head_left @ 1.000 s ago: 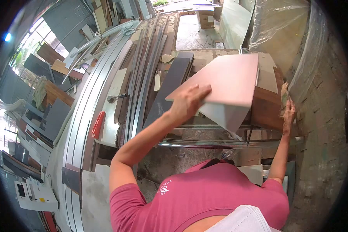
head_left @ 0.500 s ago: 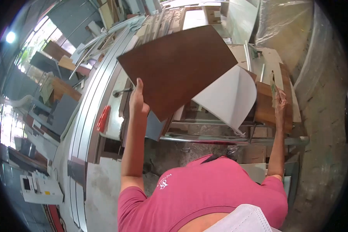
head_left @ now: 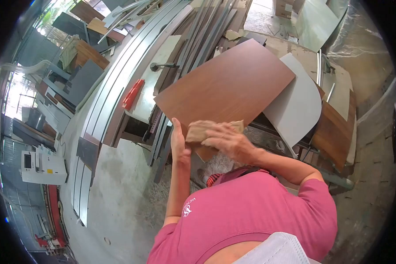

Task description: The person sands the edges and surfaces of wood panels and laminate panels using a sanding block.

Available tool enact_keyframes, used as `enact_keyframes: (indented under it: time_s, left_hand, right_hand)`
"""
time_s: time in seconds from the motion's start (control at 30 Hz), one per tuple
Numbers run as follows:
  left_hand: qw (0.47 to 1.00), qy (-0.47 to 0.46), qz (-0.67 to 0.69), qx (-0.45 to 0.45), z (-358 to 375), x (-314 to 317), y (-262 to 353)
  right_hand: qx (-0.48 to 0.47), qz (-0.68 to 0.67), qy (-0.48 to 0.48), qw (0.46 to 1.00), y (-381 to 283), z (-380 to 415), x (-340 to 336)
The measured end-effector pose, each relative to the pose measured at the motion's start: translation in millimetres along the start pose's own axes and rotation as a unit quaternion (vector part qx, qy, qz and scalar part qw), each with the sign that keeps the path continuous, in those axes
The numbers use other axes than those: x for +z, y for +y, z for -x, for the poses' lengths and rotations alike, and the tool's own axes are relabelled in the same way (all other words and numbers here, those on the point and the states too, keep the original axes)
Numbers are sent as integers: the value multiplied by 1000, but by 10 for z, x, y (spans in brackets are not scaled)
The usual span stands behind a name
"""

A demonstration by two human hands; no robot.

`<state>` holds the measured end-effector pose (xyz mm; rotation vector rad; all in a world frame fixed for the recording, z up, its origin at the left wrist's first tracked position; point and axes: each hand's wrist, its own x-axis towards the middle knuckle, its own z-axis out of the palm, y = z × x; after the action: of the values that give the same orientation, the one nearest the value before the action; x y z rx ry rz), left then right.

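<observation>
A brown wood-grain panel (head_left: 229,81) slants across the view, its near end toward my body. My left hand (head_left: 179,143) grips the panel's near left edge, thumb pointing up. Under the fingers of my right hand (head_left: 233,143) is a tan folded sheet (head_left: 198,131), pressed against the panel's near end. I cannot tell if the sheet is cloth or sandpaper. Beyond the panel's right side lies a white board (head_left: 295,101) with a rounded edge, partly covered by the panel.
A sliding metal rail table (head_left: 114,88) runs along the left. Near it are a red handle-like piece (head_left: 133,94) and a black lever (head_left: 163,66). Long metal strips (head_left: 211,35) lie behind the panel. Another brown board (head_left: 332,132) sits at right, and a white machine box (head_left: 44,165) stands lower left.
My right hand has come in from the far right with the tan sheet onto the panel. The panel has come lower and nearer, its face now lighter; the view has shifted.
</observation>
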<state>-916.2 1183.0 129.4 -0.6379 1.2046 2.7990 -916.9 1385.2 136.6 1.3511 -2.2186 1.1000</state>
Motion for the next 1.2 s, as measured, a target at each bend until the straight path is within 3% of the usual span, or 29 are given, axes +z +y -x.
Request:
enact_keyframes:
  time_s: [0.03,0.07,0.13,0.2,0.23,0.27,0.3,0.37,0.4,0.43,0.47,0.5,0.57,0.6,0.67,0.73,0.77,0.8,0.83,0.9,0.93,0.97,1.0,1.07,1.1,1.13,1.17,1.2]
  left_hand:
    - [995,30,-54,80,90,44,-13]
    - [994,27,-48,94,121,-18,-44]
    - [995,31,-41,80,158,-142,-107]
    - [996,34,-31,73,133,-256,-191]
    - [996,33,-25,76,102,-326,-252]
    - [996,33,-21,80,107,-343,-274]
    - [995,38,-14,88,113,-335,-280]
    - [995,71,7,69,146,-280,-255]
    - [994,75,10,73,164,-259,-236]
    - [994,70,51,65,179,-238,-221]
    - [992,65,91,55,192,-240,-213]
    - [992,66,88,55,169,-308,-241]
    - [989,-38,129,69,73,-475,-307]
    - [989,-41,125,68,107,-401,-278]
    - [992,83,70,67,197,-229,-251]
    - [994,66,39,72,122,-378,-359]
    - [996,52,10,78,91,-428,-401]
    - [995,50,14,80,93,-428,-416]
    - [995,52,37,74,98,-426,-435]
    - [994,57,60,69,95,-430,-442]
    - [995,64,49,65,91,-435,-438]
    - [995,73,38,62,87,-439,-434]
    - [994,80,44,68,96,-397,-405]
    - [997,50,48,21,147,-287,-249]
    - [994,78,65,43,166,-279,-197]
    - [997,46,55,14,148,-268,-150]
    - [999,17,48,-10,155,-263,-106]
    - [999,2,33,-5,206,-209,-27]
  right_hand:
    - [-2,39,6,999,201,5,-90]
    - [-3,79,13,997,402,11,-180]
    - [56,280,64,956,1075,205,-384]
    - [234,343,69,907,1829,433,-753]
    - [204,381,148,890,2421,748,-888]
    - [170,413,227,865,2438,642,-984]
    - [161,410,225,869,2416,557,-952]
    - [253,312,102,910,2011,298,-678]
    - [210,342,16,916,1731,114,-392]
    - [114,179,9,977,1368,-121,-196]
    - [26,162,-43,985,1025,-256,4]
    - [-65,-2,-34,997,645,-520,147]
    - [-67,-24,-62,995,478,-588,500]
    - [-66,-23,-58,996,580,-682,553]
    - [-110,-1,-59,992,955,-1015,542]
    - [4,51,-58,997,1466,-1115,326]
    - [5,-6,48,999,1664,-1206,145]
    - [45,178,35,982,2397,-1045,92]
    - [137,316,35,938,2659,-886,-167]
    - [203,423,56,881,3483,-415,-610]
    - [207,388,122,890,3689,-151,-803]
    - [286,317,135,894,3619,12,-955]
    - [429,285,90,852,3424,83,-1063]
    - [305,316,124,890,3351,517,-1117]
    - [285,289,131,904,2963,505,-1125]
    - [272,319,84,904,2852,606,-1108]
    - [204,251,95,941,2550,505,-1093]
    - [268,235,61,932,2531,696,-1132]
